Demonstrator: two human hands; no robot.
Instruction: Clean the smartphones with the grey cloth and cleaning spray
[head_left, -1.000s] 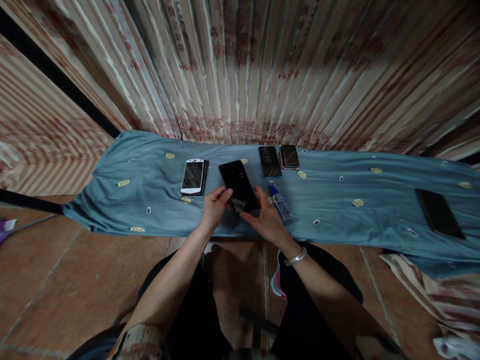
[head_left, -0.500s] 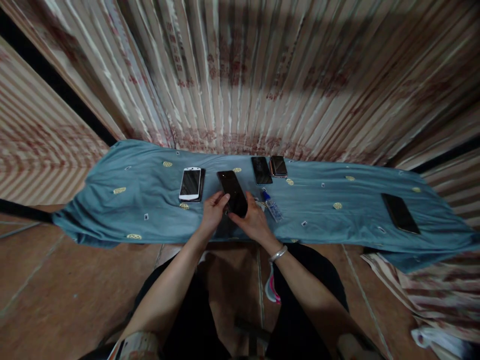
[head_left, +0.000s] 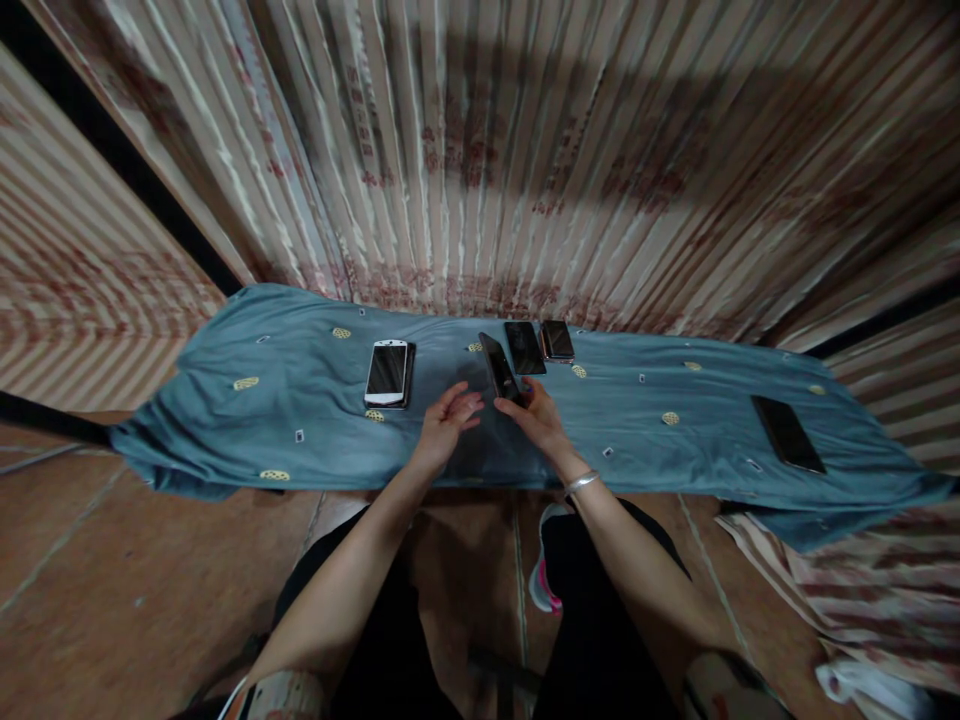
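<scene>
2 hands over the blue cloth (head_left: 300,400), with 1 change since 0.5 s ago: black phone (head_left: 501,369), then gripped by both hands and lying nearly flat, now tipped up on its long edge and gripped by the right hand (head_left: 541,420) alone. Right fingers closed around the lower end of the black phone, thumb on the near side. Left hand (head_left: 444,422) released, fingers loosely spread and slightly curled, holding nothing, just left of the black phone and apart from it. Judged as a turn-over or a lift of the handset in progress, not a set-down. Clear bottle seen right of the black phone 0.5 s ago, now hidden or out of sight behind the right hand; cannot tell which. Relative to the black phone: white phone (head_left: 388,372) to the left, well apart, stacked on a dark handset; 2 dark phones (head_left: 523,347) just beyond and to the right, side by side; 1 further dark phone (head_left: 787,433) far right, near the cloth edge. Silver bangle (head_left: 581,483) on the right wrist. No brand, label or writing legible on any handset; all screens dark; red marks on the striped curtain (head_left: 480,150) too blurred to read.
</scene>
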